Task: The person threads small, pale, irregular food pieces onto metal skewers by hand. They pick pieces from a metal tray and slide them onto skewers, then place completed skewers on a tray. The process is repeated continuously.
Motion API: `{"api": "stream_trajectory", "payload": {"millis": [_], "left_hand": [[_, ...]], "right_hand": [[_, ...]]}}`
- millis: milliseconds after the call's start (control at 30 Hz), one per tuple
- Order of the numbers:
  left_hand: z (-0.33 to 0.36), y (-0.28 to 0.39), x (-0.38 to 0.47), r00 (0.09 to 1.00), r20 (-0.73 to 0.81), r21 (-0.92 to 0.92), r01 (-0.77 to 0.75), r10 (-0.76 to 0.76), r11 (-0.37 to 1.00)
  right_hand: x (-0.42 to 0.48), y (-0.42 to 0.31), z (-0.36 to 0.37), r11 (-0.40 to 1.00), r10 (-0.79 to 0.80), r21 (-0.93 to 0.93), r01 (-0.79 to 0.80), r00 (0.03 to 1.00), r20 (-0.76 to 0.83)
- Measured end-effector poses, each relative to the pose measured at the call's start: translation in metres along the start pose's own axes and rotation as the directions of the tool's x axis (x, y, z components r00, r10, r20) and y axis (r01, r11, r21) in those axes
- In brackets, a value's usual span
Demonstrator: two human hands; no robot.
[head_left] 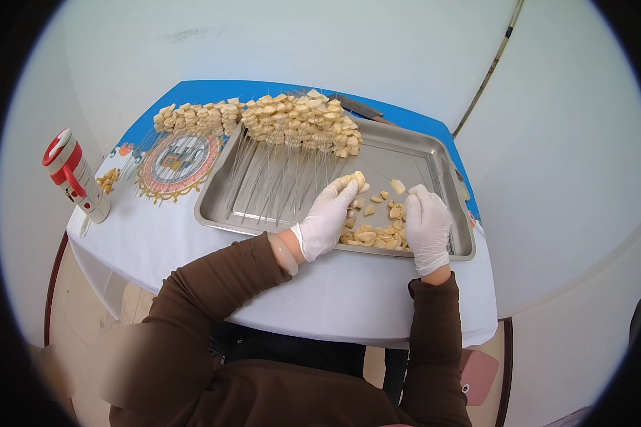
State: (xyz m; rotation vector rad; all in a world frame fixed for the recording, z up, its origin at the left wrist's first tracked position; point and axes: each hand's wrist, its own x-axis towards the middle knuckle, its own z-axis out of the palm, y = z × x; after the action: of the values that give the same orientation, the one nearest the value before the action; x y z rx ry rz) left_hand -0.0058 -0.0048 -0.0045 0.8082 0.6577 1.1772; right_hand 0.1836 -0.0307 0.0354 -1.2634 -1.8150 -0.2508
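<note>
My left hand [328,216], in a white disposable glove, pinches a pale cream food piece [359,178] above the metal tray. My right hand [428,224], gloved too, grips a thin metal skewer whose length is hard to make out. One pale chunk [397,186] is threaded on it, just left of my right fingertips. Beneath and between both hands, loose cut pieces [376,235] gather along the tray's near edge. A thick stack of loaded skewers [302,125] rests across the tray's far left part, chunks at the far end, bare metal shafts pointing towards me.
The steel tray [221,227] sits on a table with a white and blue printed cloth [326,299]. More loaded skewers [197,117] lie left of it. A cleaver [355,105] is behind the tray. At left stand a red-lidded tumbler [77,176] and a small heap of brownish pieces [108,180].
</note>
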Motion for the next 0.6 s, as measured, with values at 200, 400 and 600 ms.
{"api": "stream_trajectory", "payload": {"millis": [200,400,600], "left_hand": [[-0.003,0.0,-0.001,1.0,-0.008,-0.032,0.007,-0.007,0.999],[-0.005,-0.004,0.001,0.999,-0.024,-0.073,-0.023,0.021,0.997],[-0.008,-0.007,0.004,0.999,-0.038,-0.083,-0.041,0.038,0.996]], "right_hand": [[0.001,-0.004,0.0,0.996,0.081,-0.027,-0.08,0.996,0.031],[-0.002,-0.003,0.006,0.991,0.129,-0.027,-0.128,0.99,0.048],[-0.002,-0.006,0.004,0.99,0.144,-0.031,-0.141,0.984,0.107]]}}
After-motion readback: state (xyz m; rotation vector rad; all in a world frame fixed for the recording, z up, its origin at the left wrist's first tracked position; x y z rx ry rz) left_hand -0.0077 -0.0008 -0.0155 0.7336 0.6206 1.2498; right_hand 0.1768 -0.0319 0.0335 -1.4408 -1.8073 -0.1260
